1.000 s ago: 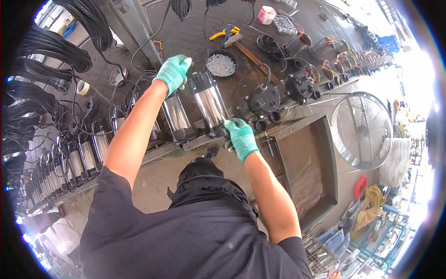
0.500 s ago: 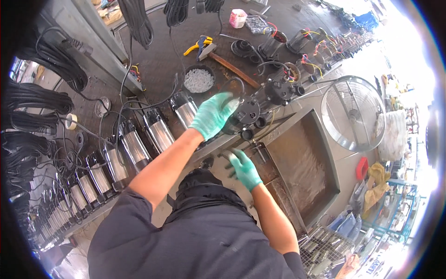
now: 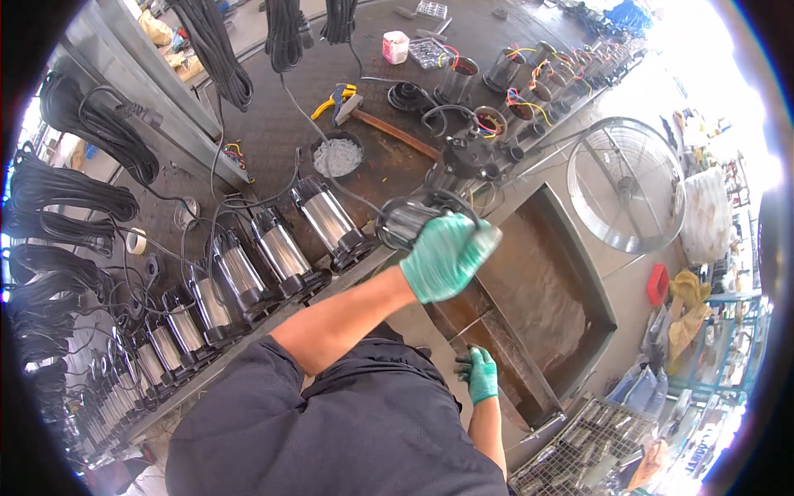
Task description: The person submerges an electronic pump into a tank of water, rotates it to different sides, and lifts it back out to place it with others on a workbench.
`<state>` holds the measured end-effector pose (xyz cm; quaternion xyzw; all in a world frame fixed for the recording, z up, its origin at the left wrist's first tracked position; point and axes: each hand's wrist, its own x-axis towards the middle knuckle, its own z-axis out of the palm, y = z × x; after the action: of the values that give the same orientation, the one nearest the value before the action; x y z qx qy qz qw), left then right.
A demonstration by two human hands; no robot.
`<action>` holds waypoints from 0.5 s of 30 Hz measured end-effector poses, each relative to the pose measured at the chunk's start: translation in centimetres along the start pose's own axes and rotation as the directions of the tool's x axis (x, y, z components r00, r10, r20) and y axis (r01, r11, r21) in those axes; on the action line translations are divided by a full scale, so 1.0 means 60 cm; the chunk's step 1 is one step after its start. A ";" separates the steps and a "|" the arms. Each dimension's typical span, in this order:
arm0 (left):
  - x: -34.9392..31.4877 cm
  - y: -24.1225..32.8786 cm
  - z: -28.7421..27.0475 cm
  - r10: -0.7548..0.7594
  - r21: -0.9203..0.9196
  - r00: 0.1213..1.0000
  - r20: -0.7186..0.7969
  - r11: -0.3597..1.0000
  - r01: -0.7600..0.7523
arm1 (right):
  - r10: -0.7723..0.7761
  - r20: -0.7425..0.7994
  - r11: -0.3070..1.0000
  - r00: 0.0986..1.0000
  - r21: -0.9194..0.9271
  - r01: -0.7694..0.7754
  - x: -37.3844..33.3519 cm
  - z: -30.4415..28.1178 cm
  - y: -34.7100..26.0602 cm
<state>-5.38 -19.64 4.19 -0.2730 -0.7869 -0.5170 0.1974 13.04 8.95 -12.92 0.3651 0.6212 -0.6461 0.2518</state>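
- The left hand (image 3: 448, 256), in a green glove and blurred, is right of the frame's centre, its fingers closed around one end of a silver-and-black pump (image 3: 405, 220); which part they hold is hidden.
- That pump is at the middle of the frame, tilted, by the desk's (image 3: 269, 124) front edge; I cannot tell whether it touches the desk. A thin cable (image 3: 302, 107) reaches it from the upper left.
- The right hand (image 3: 478, 377), gloved too, is lower right of centre, its grip loosely open with fingers partly bent, near a metal trough (image 3: 582, 266).
- A row of similar pumps (image 3: 281, 246) stands along the desk edge from the centre to the lower left.
- Above centre are a bowl (image 3: 335, 135) of whitish bits, a wooden-handled hammer (image 3: 399, 135) and a yellow-handled tool (image 3: 323, 107).
- A round wire guard (image 3: 627, 186) is at the right.
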 end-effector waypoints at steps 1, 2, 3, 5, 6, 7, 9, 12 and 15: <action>0.017 0.045 -0.002 -0.051 -0.061 0.998 0.044 0.997 0.054 | -0.032 0.016 0.999 0.999 -0.007 0.032 -0.005 0.007 -0.005; 0.023 0.082 0.004 -0.067 -0.127 0.998 0.021 0.989 0.069 | -0.074 0.034 0.997 0.997 0.018 0.073 -0.019 0.020 -0.020; 0.029 0.114 0.015 -0.082 -0.203 0.997 0.006 0.976 0.082 | -0.147 0.064 0.986 0.987 0.089 0.141 -0.029 0.030 -0.028; 0.032 0.155 0.024 -0.404 -0.447 0.895 0.189 0.776 0.445 | -0.295 0.198 0.915 0.935 0.340 0.217 -0.043 0.051 -0.051; 0.029 0.160 0.033 -0.490 -0.543 0.845 0.214 0.659 0.520 | -0.265 0.224 0.909 0.938 0.382 0.165 -0.065 0.071 -0.091; 0.026 0.162 0.042 -0.568 -0.626 0.780 0.261 0.516 0.585 | -0.387 0.236 0.819 0.891 0.532 0.215 -0.082 0.071 -0.099; 0.013 0.142 0.074 -0.523 -0.758 0.829 0.200 0.453 0.469 | -0.391 0.081 0.806 0.917 0.510 0.299 -0.085 0.028 -0.079; -0.028 0.083 0.133 -0.547 -0.722 0.801 0.245 0.449 0.527 | -0.402 -0.265 0.879 0.876 0.157 0.451 -0.102 -0.051 -0.052; -0.110 -0.018 0.186 -0.645 -0.599 0.699 0.308 0.440 0.669 | -0.425 -0.361 0.905 0.830 -0.165 0.392 -0.136 -0.113 -0.055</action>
<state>-1.24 -11.18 -4.81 -0.0065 -0.5903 -0.7942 -0.1444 16.48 14.94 -4.23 0.3337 0.7486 -0.5729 -0.0052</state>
